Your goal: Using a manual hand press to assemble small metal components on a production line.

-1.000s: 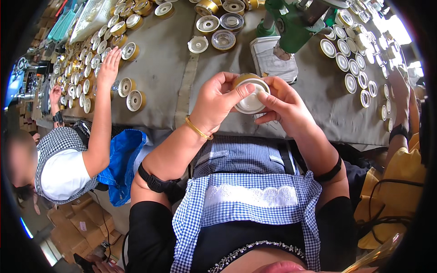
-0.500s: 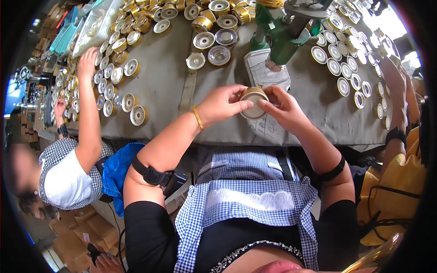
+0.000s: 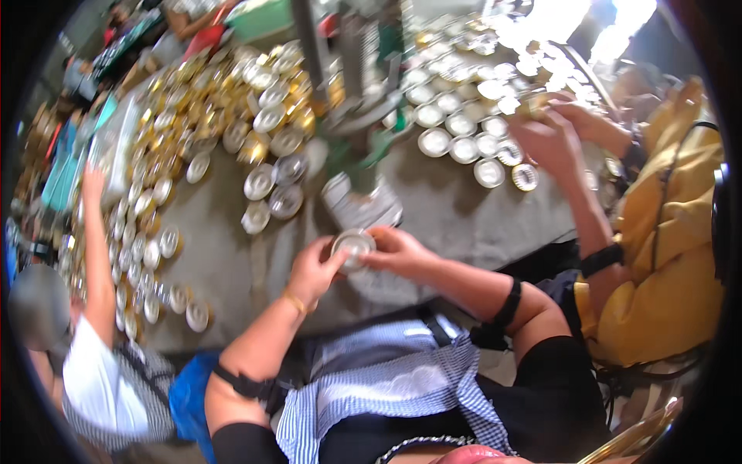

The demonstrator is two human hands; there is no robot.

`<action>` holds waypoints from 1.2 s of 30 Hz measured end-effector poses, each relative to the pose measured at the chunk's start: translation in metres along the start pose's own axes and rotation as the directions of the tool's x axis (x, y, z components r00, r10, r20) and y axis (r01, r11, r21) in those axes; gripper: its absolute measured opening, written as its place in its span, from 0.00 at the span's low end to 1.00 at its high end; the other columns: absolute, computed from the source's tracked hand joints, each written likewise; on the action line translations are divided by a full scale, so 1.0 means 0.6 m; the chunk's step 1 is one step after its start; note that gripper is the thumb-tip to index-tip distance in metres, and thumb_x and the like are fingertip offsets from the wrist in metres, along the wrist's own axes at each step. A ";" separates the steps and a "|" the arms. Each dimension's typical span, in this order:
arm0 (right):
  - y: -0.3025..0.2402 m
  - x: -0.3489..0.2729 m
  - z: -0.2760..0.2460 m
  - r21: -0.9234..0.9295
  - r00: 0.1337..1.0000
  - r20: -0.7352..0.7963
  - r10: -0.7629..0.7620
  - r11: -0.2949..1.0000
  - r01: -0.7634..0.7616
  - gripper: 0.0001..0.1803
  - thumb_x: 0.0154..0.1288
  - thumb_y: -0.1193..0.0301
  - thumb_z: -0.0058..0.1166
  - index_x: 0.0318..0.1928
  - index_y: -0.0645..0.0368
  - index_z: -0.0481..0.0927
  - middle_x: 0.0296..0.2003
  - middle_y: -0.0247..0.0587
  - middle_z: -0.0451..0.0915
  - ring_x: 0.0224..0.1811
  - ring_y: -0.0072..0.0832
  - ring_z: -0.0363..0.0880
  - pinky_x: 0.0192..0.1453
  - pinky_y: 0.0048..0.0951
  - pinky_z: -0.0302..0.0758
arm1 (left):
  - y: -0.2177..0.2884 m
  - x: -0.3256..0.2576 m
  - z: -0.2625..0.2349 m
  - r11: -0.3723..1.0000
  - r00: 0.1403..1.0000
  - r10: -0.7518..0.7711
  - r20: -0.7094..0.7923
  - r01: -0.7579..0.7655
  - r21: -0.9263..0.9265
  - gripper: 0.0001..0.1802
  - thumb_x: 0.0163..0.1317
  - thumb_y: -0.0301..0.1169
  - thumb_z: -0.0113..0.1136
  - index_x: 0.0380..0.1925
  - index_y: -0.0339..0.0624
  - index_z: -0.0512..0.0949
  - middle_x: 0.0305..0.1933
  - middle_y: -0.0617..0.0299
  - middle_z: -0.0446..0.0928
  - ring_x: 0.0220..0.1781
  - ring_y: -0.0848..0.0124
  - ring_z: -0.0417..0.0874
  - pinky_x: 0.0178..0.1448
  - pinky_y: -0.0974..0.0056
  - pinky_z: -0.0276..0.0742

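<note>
I hold a small round silver tin between both hands just above the near edge of the grey table: my left hand grips it from seven o'clock, thumb and fingers closed on its rim, and my right hand pinches it from three o'clock, so both hands are together and clamped on the one tin. The frame is blurred, so I cannot tell whether the tin has a lid. At twelve o'clock from it lies a flat printed packet and behind that a green machine base. From ten to eleven o'clock, gold and silver tins crowd the table; more silver tins sit in rows at one o'clock. A co-worker's hand reaches in at two o'clock, another co-worker's arm at nine.
</note>
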State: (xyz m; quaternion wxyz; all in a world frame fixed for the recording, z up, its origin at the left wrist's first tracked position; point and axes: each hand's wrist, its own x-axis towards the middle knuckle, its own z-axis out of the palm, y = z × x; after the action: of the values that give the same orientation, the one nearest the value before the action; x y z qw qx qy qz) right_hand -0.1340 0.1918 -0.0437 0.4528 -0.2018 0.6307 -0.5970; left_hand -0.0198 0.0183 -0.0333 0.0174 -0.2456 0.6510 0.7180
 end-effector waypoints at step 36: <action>-0.308 -0.054 -0.024 0.128 0.325 0.932 0.161 -0.985 0.119 0.16 0.67 0.74 0.42 0.55 0.53 0.66 0.50 0.24 0.67 0.57 0.16 0.68 0.71 0.32 0.63 | -0.041 0.192 0.011 0.936 0.997 -0.073 0.021 0.076 -0.344 0.24 0.71 0.38 0.43 0.67 0.53 0.63 0.24 0.53 0.81 0.18 0.67 0.83 0.20 0.66 0.80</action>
State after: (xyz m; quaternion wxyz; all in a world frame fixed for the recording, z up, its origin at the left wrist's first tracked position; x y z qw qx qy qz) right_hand -0.1817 0.1879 0.1383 0.4611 0.7785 -0.3196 -0.2813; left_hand -0.1146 -0.0060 -0.0989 0.0037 -0.2665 0.5054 0.8207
